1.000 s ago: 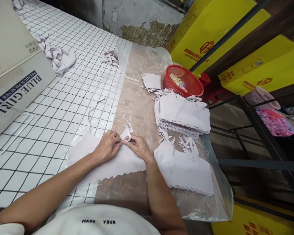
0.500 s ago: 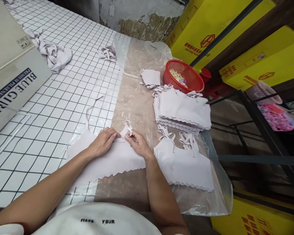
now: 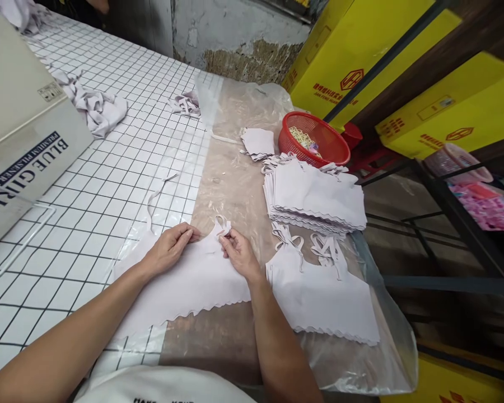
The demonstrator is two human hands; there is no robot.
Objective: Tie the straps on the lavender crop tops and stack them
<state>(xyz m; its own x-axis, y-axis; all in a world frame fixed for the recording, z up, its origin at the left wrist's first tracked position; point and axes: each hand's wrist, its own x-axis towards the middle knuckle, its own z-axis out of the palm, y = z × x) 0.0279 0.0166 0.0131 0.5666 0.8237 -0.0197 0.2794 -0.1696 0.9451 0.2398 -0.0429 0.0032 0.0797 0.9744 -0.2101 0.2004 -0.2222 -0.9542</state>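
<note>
A pale pinkish-grey camisole top (image 3: pixel 185 280) with a scalloped hem lies flat before me, one thin strap stretched out at its left. My left hand (image 3: pixel 170 246) rests at its upper edge, fingers pressed together along the neckline. Its fingertips partly hide the fabric there. My right hand (image 3: pixel 240 252) pinches the looped strap (image 3: pixel 222 225) on the right of the same top. Close by on the right lies another camisole top (image 3: pixel 319 296) with its straps bunched at the top edge. Behind it stands a neat stack of matching tops (image 3: pixel 317 187).
A red plastic basket (image 3: pixel 336 137) holds pale bands beyond the stack. Small fabric pieces (image 3: pixel 258 143) lie beside it. A Blue Girl carton (image 3: pixel 33 151) stands at left near crumpled fabric (image 3: pixel 105 115). Clear plastic sheeting (image 3: pixel 222 184) covers part of the checked table. Yellow boxes (image 3: pixel 403 117) stand at right.
My left hand has drawn back a little to the left, away from the right hand. The right hand still holds the strap. The view has tilted slightly upward.
</note>
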